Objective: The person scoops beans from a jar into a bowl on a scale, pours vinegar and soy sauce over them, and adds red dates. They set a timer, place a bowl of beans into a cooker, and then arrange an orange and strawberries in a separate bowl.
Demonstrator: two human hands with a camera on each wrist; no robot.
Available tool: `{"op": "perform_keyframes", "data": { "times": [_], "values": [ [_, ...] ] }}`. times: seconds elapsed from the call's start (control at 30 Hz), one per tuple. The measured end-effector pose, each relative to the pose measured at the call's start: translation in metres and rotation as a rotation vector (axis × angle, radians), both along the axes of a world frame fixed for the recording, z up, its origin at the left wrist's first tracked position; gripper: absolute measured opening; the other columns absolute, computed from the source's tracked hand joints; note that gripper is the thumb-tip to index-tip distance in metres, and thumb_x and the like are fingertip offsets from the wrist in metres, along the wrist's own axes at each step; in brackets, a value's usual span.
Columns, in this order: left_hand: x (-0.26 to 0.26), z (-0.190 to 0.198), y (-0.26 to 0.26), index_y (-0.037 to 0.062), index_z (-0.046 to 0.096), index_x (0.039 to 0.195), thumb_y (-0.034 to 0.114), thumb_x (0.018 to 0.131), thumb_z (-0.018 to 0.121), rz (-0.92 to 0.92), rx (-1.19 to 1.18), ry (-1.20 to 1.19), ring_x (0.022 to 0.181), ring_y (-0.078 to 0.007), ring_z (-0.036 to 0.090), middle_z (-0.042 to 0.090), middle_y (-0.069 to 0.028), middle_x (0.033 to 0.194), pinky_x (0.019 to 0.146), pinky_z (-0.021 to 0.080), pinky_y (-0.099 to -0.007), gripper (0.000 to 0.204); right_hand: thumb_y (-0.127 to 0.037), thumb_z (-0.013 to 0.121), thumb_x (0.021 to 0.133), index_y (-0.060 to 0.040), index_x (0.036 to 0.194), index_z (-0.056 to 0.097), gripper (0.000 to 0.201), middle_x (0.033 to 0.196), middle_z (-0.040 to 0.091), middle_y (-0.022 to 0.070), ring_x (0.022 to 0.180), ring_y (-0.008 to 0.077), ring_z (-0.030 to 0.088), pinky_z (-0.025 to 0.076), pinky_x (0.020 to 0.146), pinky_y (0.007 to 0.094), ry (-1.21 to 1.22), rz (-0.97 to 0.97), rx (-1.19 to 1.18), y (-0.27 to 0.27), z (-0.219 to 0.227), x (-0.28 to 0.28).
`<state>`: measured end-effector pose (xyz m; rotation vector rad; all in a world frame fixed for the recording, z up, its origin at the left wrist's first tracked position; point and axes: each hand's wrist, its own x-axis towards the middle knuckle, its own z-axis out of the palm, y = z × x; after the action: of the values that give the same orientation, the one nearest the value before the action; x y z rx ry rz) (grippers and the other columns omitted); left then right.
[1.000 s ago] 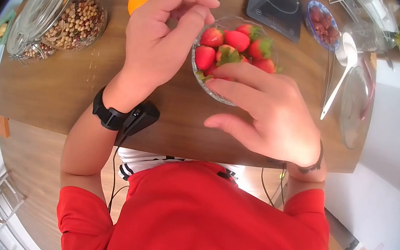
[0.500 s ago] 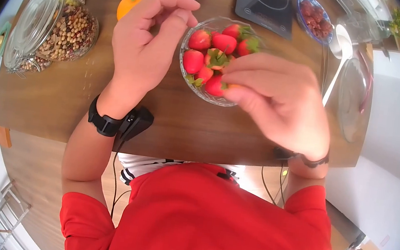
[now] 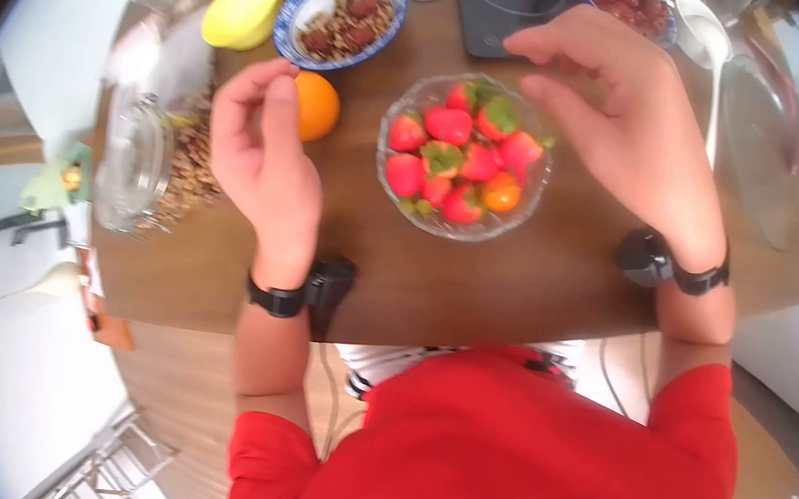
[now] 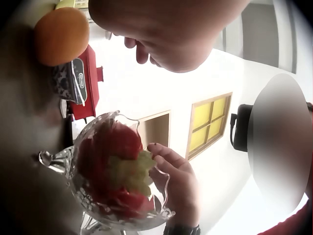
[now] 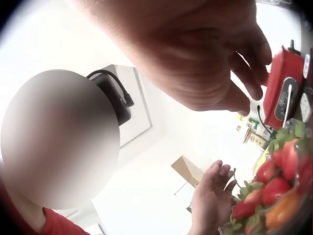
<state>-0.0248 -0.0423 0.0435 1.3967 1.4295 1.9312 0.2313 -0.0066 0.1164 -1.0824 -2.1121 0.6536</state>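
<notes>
A clear glass bowl (image 3: 394, 198) heaped with red strawberries (image 3: 448, 125) stands mid-table in the head view. Among the berries, at the front right, sits a small round orange fruit (image 3: 501, 192). My right hand (image 3: 629, 113) is raised to the right of the bowl, thumb and fingers apart, holding nothing. To the bowl's left, my left hand (image 3: 270, 157) hovers with loosely bent fingers and nothing in them. Just past its fingertips lies a big orange (image 3: 315, 107). The right wrist view shows the strawberries (image 5: 276, 191) below the loose right fingers.
Behind the orange are a yellow bowl (image 3: 242, 12) and a blue-rimmed dish (image 3: 388, 26) of nuts. A jar of mixed nuts (image 3: 190, 171) stands left. A black cooktop (image 3: 474, 27), a white ladle (image 3: 718, 49) and a glass lid (image 3: 766, 146) lie back and right.
My right hand has left the strawberries and moved up and right. A small orange fruit now shows in the bowl. The head view has shifted, bringing more of the table's back into sight.
</notes>
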Motion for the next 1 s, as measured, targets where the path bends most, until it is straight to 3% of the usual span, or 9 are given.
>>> {"op": "perform_keyframes", "data": {
  "times": [0.1,0.17,0.23,0.4,0.77,0.8,0.83,0.93,1.0],
  "values": [
    [-0.023,-0.001,0.005,0.0020,0.065,0.118,0.011,0.098,0.066,0.066,-0.122,0.180,0.109,-0.0125,0.056,0.065,-0.0048,0.117,0.097,0.043,-0.0308,0.022,-0.002,0.067,0.092,0.0012,0.113,0.070,0.021,0.104,0.068,0.0077,0.097,0.0184,0.067,0.052,0.084,0.0296,-0.008,0.021,0.069,0.017,-0.013,0.008],
    [-0.029,0.002,0.007,0.0036,0.065,0.120,0.016,0.097,0.068,0.054,-0.162,0.218,0.116,-0.0160,0.054,0.062,-0.0067,0.124,0.101,0.040,-0.0338,0.025,-0.014,0.071,0.088,0.0027,0.100,0.072,0.021,0.088,0.072,0.0158,0.082,0.0299,0.070,0.054,0.074,0.0377,0.125,0.006,0.073,0.025,-0.027,0.007],
    [-0.030,0.006,0.006,0.0035,0.064,0.122,0.019,0.097,0.069,0.059,-0.330,0.397,0.118,-0.0189,0.054,0.062,-0.0084,0.126,0.102,0.039,-0.0352,0.030,-0.018,0.071,0.089,0.0037,0.099,0.072,0.024,0.086,0.072,0.0166,0.080,0.0298,0.070,0.054,0.073,0.0385,0.147,-0.001,0.003,0.031,-0.031,0.012],
    [-0.033,0.002,0.007,0.0017,0.062,0.129,0.021,0.086,0.079,-0.005,-0.359,0.857,0.125,-0.0363,0.056,0.059,-0.0186,0.131,0.107,0.044,-0.0438,0.050,-0.028,0.069,0.092,0.0032,0.093,0.075,0.032,0.076,0.071,0.0173,0.072,0.0301,0.070,0.054,0.069,0.0393,0.024,0.090,-0.103,0.035,-0.026,0.020],
    [-0.030,0.005,-0.001,0.0093,0.056,0.139,0.020,0.080,0.082,0.035,-0.547,1.092,0.115,-0.0393,0.063,0.061,-0.0186,0.129,0.097,0.052,-0.0455,0.065,-0.041,0.060,0.097,0.0035,0.072,0.071,0.052,0.062,0.061,0.0195,0.060,0.0342,0.062,0.050,0.063,0.0455,-0.098,0.105,-0.064,0.037,-0.029,0.030],
    [-0.031,0.006,-0.001,0.0053,0.052,0.143,0.018,0.083,0.081,0.049,-0.533,1.106,0.113,-0.0345,0.065,0.062,-0.0173,0.129,0.097,0.053,-0.0423,0.068,-0.042,0.059,0.098,0.0037,0.070,0.069,0.055,0.060,0.059,0.0193,0.059,0.0341,0.061,0.049,0.062,0.0463,-0.075,0.111,-0.050,0.037,-0.029,0.030],
    [-0.031,0.006,-0.004,0.0053,0.052,0.143,0.018,0.083,0.081,0.044,-0.530,1.110,0.113,-0.0345,0.065,0.062,-0.0173,0.129,0.097,0.053,-0.0423,0.068,-0.042,0.059,0.098,0.0037,0.070,0.069,0.055,0.060,0.059,0.0193,0.059,0.0341,0.061,0.049,0.062,0.0463,-0.073,0.105,-0.051,0.037,-0.028,0.031],
    [-0.021,0.022,-0.022,-0.0047,0.047,0.145,0.018,0.089,0.079,-0.100,-0.437,0.322,0.119,-0.0227,0.062,0.060,-0.0161,0.134,0.101,0.050,-0.0367,0.068,-0.044,0.057,0.099,0.0041,0.071,0.069,0.057,0.061,0.060,0.0196,0.059,0.0339,0.061,0.049,0.062,0.0459,-0.064,0.076,-0.051,0.035,-0.027,0.031],
    [0.004,0.037,-0.037,-0.0043,0.046,0.146,0.016,0.090,0.077,-0.132,-0.359,0.233,0.120,-0.0236,0.061,0.060,-0.0167,0.134,0.103,0.049,-0.0374,0.067,-0.045,0.056,0.100,0.0044,0.072,0.070,0.058,0.063,0.061,0.0195,0.060,0.0334,0.062,0.050,0.062,0.0458,-0.072,0.067,-0.077,0.034,-0.025,0.030]
  ]
}}
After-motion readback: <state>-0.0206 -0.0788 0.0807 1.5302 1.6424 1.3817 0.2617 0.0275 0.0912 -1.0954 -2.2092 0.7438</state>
